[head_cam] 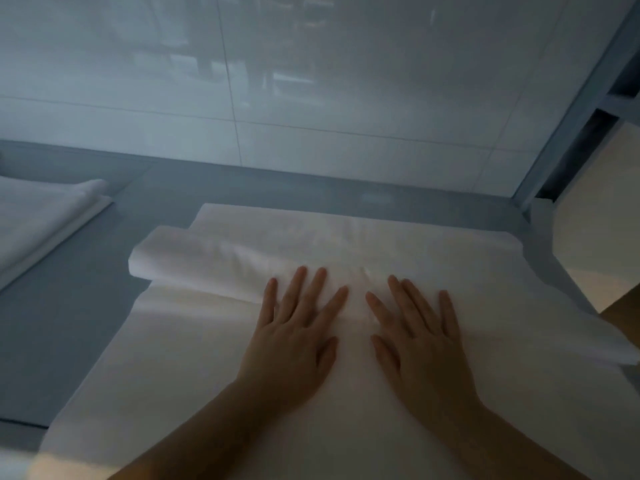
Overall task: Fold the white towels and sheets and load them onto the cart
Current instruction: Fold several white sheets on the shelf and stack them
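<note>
A white sheet (194,344) lies spread over the grey-blue table (62,327), with a folded-over band running across its far part. My left hand (294,337) lies flat on the sheet, fingers straight and spread. Beside it, my right hand (419,344) presses flat on the same sheet, fingers straight. Both hands sit just below the folded band, near the sheet's middle. The sheet's right end hangs past the table's right edge.
A folded white linen (38,220) lies at the table's left edge. A glossy tiled wall (311,81) stands behind the table. A grey metal frame (575,116) rises at the right, with a pale panel (599,220) beyond it.
</note>
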{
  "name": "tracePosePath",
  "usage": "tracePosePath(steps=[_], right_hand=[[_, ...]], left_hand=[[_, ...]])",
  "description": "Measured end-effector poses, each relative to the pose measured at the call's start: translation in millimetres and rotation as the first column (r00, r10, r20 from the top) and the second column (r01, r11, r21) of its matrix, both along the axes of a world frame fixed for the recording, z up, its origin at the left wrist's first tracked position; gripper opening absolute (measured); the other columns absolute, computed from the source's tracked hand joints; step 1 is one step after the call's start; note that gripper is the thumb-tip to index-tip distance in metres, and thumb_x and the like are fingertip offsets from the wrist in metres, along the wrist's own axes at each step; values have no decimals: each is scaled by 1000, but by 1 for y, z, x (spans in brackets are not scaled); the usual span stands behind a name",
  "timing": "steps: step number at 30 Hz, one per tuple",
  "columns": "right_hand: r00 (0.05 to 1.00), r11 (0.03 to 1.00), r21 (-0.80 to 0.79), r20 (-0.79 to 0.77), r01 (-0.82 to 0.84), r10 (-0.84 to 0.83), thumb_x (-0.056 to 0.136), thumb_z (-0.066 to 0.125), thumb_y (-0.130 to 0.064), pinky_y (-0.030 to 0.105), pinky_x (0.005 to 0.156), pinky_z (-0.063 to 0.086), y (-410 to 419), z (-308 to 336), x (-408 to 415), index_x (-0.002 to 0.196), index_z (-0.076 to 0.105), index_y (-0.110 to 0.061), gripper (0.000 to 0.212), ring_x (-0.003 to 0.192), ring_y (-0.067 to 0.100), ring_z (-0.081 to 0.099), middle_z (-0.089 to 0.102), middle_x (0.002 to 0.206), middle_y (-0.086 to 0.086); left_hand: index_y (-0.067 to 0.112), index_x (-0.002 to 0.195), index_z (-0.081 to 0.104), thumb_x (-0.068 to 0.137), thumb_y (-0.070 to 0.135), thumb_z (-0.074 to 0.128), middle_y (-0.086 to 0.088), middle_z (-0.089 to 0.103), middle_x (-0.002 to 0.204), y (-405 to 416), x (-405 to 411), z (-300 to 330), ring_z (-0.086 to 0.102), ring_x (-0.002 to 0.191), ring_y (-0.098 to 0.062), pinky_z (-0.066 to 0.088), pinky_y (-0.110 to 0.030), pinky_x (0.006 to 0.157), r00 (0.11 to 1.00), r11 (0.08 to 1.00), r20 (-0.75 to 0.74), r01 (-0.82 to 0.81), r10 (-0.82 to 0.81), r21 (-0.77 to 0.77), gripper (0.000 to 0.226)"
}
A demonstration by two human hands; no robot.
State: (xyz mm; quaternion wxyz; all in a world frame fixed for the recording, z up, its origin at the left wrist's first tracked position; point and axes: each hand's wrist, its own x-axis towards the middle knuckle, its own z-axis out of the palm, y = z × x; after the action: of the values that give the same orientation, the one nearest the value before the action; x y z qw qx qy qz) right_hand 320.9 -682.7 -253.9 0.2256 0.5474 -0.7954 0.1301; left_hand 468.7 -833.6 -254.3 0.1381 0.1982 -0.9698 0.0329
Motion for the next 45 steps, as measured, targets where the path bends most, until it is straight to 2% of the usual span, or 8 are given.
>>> tracePosePath(steps=[6, 11, 15, 22, 25, 34, 40, 45], right_hand=[[994, 992, -125, 100, -19, 32, 92, 45, -26, 47, 91, 46, -25, 41, -33, 115, 66, -14, 34, 108, 33, 60, 61, 125, 13], [934, 959, 268, 311, 93, -177, 95, 52, -30, 40, 105, 35, -97, 60, -119, 141, 41, -21, 48, 132, 29, 35, 36, 147, 7], [922, 863, 505, 317, 33, -221, 91, 55, -48, 43, 117, 19, -138, 37, -155, 151, 18, -26, 74, 147, 23, 10, 8, 160, 4], [906, 853, 520, 339, 46, -256, 78, 68, -57, 42, 108, 33, -163, 39, -171, 144, 34, -27, 80, 133, 28, 38, 39, 147, 6], [907, 892, 444, 403, -81, -119, 80, 72, -43, 26, 83, 37, -159, 51, -156, 123, 56, -17, 53, 115, 24, 54, 58, 127, 7], [927, 920, 116, 52, -375, 371, 81, 62, -22, 27, 46, 47, -57, 85, -62, 94, 73, -16, 18, 57, 26, 60, 60, 70, 9], [874, 861, 207, -43, -465, 483, 79, 67, -18, 28, 41, 46, -10, 90, -37, 96, 73, -16, 18, 52, 22, 56, 59, 69, 3], [842, 850, 175, 336, -496, 422, 92, 44, -59, 18, 53, 39, 6, 100, -22, 89, 66, -28, 38, 60, 5, 53, 58, 69, -10]], left_hand=[[33, 150, 27, 88, 65, 28, -1, 26, 157, -28, 10, 28, 19, 145, -25, 19, -57, 114, 996, 1000, 81, -22, 22, 2, 69], [45, 148, -4, 80, 75, -7, 9, 7, 161, -31, -4, 18, -2, 148, -18, -4, -51, 116, 982, 988, 152, -125, 110, 92, 74], [44, 149, 14, 89, 68, -1, 6, 23, 158, -26, 0, 10, 12, 147, -21, 6, -55, 116, 986, 980, 109, -143, 128, 139, 67], [38, 147, 32, 97, 58, 11, 3, 38, 151, -28, -1, 4, 30, 142, -25, 20, -57, 109, 994, 984, 52, -107, 101, 142, 58], [38, 146, 35, 98, 54, 12, 3, 40, 150, -29, -1, 4, 33, 141, -25, 20, -56, 107, 994, 986, 46, -102, 97, 129, 56], [26, 151, 20, 92, 40, 46, -9, 16, 159, -26, -2, 33, 16, 146, -32, 13, -64, 111, 968, 993, -222, -117, 116, 8, 66], [36, 151, 12, 89, 21, 45, 0, 2, 162, -27, -14, 67, -8, 148, -25, -8, -54, 116, 997, 997, 66, -38, 42, -61, 72], [20, 128, 61, 72, 15, 33, -10, 58, 133, 5, 17, 59, 53, 125, -33, 38, -61, 101, 999, 999, 32, 36, -35, -26, 63]])
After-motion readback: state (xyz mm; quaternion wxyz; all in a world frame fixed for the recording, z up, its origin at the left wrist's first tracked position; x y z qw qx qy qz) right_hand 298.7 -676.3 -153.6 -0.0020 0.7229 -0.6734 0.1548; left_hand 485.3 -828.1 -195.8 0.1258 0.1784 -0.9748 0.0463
